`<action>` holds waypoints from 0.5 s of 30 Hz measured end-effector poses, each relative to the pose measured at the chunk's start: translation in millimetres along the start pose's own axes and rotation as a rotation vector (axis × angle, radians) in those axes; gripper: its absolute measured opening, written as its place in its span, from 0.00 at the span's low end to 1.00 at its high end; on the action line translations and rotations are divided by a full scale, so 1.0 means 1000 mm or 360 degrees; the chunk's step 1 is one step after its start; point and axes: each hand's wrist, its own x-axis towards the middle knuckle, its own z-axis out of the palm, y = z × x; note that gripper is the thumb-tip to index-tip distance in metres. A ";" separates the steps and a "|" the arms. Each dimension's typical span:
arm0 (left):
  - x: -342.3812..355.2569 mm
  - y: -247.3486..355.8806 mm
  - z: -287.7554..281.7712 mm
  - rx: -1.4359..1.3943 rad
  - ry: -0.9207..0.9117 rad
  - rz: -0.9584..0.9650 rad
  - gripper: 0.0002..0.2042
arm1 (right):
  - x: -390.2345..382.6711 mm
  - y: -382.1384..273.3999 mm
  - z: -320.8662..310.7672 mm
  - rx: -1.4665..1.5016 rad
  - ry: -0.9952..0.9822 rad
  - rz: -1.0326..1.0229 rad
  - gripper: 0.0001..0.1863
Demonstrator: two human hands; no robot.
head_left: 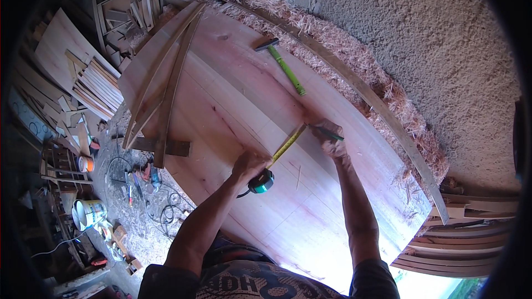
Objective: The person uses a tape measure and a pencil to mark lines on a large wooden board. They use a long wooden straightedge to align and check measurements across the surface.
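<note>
My left hand [249, 166] is closed around a black and teal tape measure [261, 181] over the wide wooden panel [233, 88]. Its yellow blade [287, 147] runs out slantwise across the boards, away and to the right. At the far end of the blade is my right hand [333, 143], fingers closed on a slim dark green pencil [331, 133]. Whether those fingers also pinch the blade's tip I cannot tell. Thin lines cross the wood near both hands. Beyond my right hand lies a hammer [285, 69] with a bright green handle and dark head.
Narrow wooden strips [174, 83] cross the panel's left part. Along its far right edge runs a long batten [354, 80], with heaped wood shavings [382, 86] against a rough wall [421, 33]. Cables [160, 207], a white bucket [88, 213] and timber offcuts are on the left floor.
</note>
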 end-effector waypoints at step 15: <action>-0.007 0.010 -0.008 0.0191 -0.0035 -0.0015 0.21 | 0.060 -0.072 0.000 -0.0184 -0.1065 0.0018 0.05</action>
